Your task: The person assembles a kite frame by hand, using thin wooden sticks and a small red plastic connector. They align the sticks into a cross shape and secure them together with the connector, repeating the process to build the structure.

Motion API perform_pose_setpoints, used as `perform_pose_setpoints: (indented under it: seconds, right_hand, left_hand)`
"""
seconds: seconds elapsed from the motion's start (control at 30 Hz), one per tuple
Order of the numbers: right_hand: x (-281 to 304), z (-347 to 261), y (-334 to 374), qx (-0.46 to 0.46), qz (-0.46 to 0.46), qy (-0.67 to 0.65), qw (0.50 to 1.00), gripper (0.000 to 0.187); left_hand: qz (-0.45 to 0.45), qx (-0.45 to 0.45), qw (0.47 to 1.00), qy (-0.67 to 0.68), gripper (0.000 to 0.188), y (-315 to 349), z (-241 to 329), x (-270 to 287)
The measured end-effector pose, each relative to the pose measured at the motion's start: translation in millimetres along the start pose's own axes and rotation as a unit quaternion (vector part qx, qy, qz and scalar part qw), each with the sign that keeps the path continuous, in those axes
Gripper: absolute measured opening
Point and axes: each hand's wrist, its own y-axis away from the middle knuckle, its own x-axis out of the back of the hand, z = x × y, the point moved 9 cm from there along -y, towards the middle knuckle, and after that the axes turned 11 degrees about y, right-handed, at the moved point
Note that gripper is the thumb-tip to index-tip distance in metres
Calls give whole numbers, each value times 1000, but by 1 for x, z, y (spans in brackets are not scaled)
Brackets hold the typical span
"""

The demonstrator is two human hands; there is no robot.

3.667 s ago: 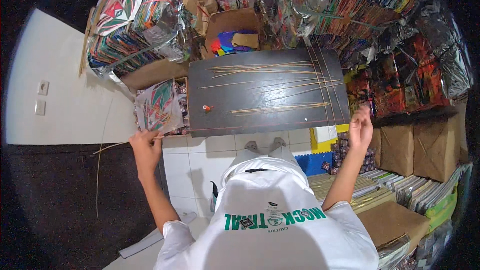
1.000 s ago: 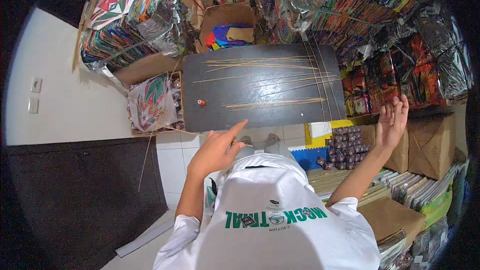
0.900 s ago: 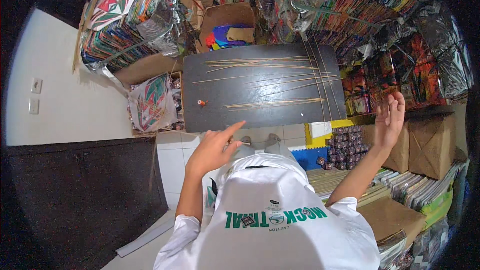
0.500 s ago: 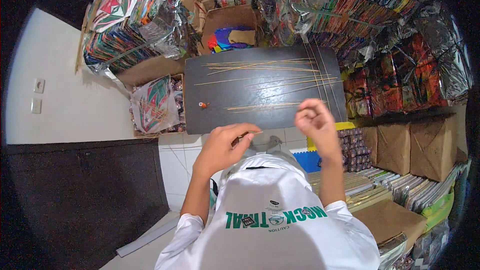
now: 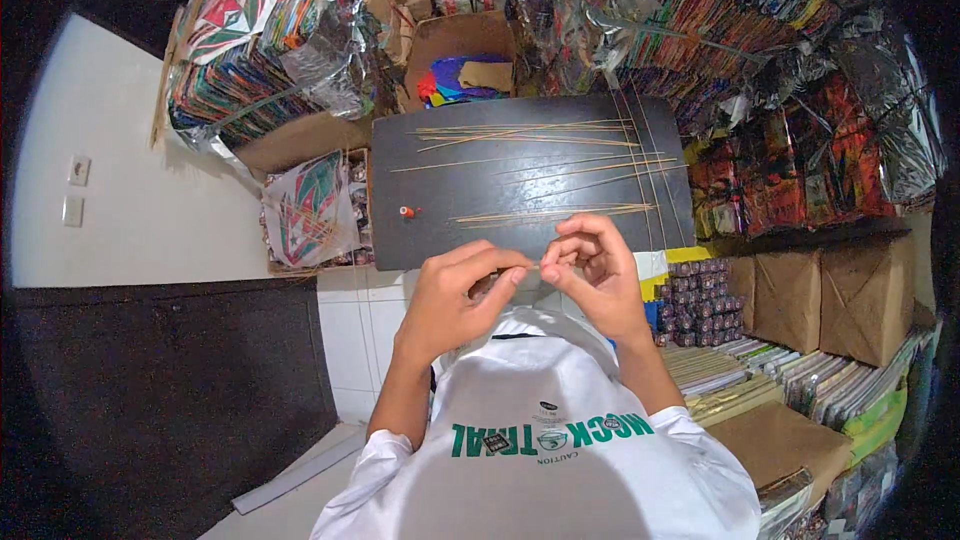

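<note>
Both my hands meet just in front of the dark table (image 5: 440,240), above my lap. The fingers of my left hand (image 5: 455,295) are closed on a thin stick, and its pale end (image 5: 532,267) pokes out at the fingertips. My right hand (image 5: 600,275) is curled with thumb and fingers close to that end; whether it grips the stick is too small to make out. Beyond them, several thin bamboo sticks (image 5: 545,212) lie in loose groups across the tabletop. A small spool of orange thread (image 5: 407,212) stands at the table's left.
An open carton (image 5: 315,210) with a printed kite sheet sits left of the table. Behind it are a box (image 5: 455,35) of coloured sheets and tall plastic-wrapped stacks (image 5: 690,30). Brown paper packages (image 5: 865,295) and dark patterned spools (image 5: 700,300) are piled at the right.
My right hand has come down and left from over the table's front right edge to my left fingertips. My left hand stays closed on the stick and has shifted slightly right.
</note>
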Motion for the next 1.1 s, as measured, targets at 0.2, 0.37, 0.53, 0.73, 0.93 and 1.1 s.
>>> perform_pose_setpoints:
  seconds: [0.2,0.37,0.53,0.73,0.93,1.1]
  right_hand:
    - [-3,0,0,-19,-9,10,1000,49]
    - [-8,5,-3,-50,-25,-25,998,54]
    - [-11,7,-6,-70,-35,-23,997,57]
    - [-22,-4,-11,-30,-45,-17,998,47]
    - [-26,-11,-10,-20,-45,152,987,12]
    - [-23,-13,-9,-14,-17,145,989,11]
  left_hand:
    - [3,-31,999,-14,13,-3,9,2]
    - [-11,-34,999,-26,17,-5,18,4]
    - [-20,-76,996,-45,20,-6,20,5]
    - [-4,-45,996,-75,12,-7,16,12]
    - [10,-66,992,-106,17,-7,21,16]
    - [36,-71,993,-85,18,-5,26,21]
